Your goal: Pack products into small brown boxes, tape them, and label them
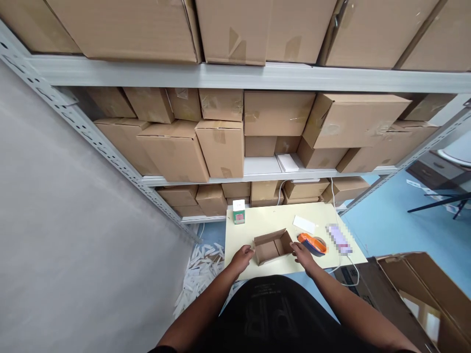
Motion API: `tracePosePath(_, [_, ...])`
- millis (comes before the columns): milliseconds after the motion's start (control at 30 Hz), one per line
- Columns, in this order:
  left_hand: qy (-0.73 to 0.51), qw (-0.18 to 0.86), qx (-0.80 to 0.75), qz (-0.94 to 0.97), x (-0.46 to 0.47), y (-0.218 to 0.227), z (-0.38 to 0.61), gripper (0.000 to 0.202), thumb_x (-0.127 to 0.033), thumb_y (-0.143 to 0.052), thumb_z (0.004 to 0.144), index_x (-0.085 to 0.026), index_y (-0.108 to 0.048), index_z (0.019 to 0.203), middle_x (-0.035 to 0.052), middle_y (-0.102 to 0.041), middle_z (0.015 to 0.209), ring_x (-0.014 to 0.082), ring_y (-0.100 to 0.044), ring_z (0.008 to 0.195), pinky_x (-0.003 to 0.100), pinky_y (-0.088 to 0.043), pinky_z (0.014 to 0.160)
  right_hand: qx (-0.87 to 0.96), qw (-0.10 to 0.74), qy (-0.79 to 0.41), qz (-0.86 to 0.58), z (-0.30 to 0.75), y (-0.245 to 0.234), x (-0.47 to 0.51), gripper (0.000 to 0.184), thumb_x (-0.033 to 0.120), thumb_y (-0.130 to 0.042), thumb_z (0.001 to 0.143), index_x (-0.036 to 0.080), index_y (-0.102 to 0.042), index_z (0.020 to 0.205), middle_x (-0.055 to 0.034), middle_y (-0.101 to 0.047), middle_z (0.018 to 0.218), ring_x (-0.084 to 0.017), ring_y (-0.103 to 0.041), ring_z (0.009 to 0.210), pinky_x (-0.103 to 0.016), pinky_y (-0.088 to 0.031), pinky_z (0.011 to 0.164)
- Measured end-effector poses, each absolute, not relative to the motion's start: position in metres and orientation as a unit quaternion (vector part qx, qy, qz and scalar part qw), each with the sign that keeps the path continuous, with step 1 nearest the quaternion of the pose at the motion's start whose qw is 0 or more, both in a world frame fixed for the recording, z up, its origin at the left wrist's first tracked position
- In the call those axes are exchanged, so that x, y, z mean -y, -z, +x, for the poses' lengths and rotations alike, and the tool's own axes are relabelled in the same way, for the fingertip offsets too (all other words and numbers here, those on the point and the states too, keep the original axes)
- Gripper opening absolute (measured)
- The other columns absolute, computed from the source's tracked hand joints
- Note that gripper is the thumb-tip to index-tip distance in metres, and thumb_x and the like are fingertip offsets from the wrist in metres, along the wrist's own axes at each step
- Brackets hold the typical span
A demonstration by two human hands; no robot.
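paper strips [200,274]: a white heap on the floor, left of the left fingers and off the table.
left hand [243,257]: fingers curled together, pinching the left end wall of the open cardboard box.
small green-and-white carton [239,212]: upright at the table's far edge, well beyond the left fingers.
open cardboard box [272,245]: on the pale table [265,220], between the two sets of fingers and touched by both; top open, flaps standing up.
right hand [301,254]: fingers close together, laid on the box's near right corner; whether the thumb grips cannot be told.
tape dispenser [312,243]: orange, just beyond the right fingers.
white card [304,224]: flat, farther out past the right fingers.
large carton [423,289]: open on the floor, well to the right of the right fingers.
shelves [243,76]: stacked with brown boxes, far beyond both hands.
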State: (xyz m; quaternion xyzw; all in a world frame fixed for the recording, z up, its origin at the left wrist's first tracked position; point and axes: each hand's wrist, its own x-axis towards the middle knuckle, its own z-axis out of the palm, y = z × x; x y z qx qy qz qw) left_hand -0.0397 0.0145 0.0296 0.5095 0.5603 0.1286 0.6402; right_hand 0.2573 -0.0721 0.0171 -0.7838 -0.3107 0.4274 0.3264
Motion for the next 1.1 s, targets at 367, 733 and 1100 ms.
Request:
tracePosePath(367, [-0.075,0.634,-0.553,0.535,-0.009,-0.036,-0.023,0.054,-0.052,-0.066,0.082,-0.021,-0.059,0.127,0.0133,-0.067,0.131,0.0281,-0.066,0.105,0.033,-0.055,0.071,0.269,0.297,-0.49,-0.774,0.259,-0.012,0.058,0.047,0.056,-0.057,0.085,0.019,-0.068,0.111,-0.0143,-0.071,0.111,-0.026,-0.069,0.097,-0.035,-0.056,0.075])
tracePosePath(733, [-0.166,0.564,-0.607,0.534,0.007,-0.029,-0.013,0.049,-0.029,-0.063,0.08,-0.018,-0.061,0.128,0.0149,-0.068,0.13,0.0304,-0.065,0.114,0.036,-0.054,0.088,0.322,0.296,-0.527,-0.729,0.269,-0.024,0.053,0.036,0.045,-0.055,0.086,0.019,-0.066,0.108,-0.0133,-0.073,0.111,-0.024,-0.071,0.097,-0.031,-0.057,0.076])
tracePosePath(1100, [-0.325,0.463,-0.711,0.417,0.111,-0.067,0.031,0.037,-0.037,-0.058,0.088,-0.018,-0.066,0.119,0.0074,-0.076,0.103,0.0244,-0.071,0.094,0.034,-0.054,0.085,0.475,0.257,-0.579,-0.611,0.309,-0.061,0.039,0.037,0.046,-0.063,0.08,0.019,-0.072,0.105,-0.0091,-0.076,0.105,-0.027,-0.069,0.098,-0.033,-0.055,0.076])
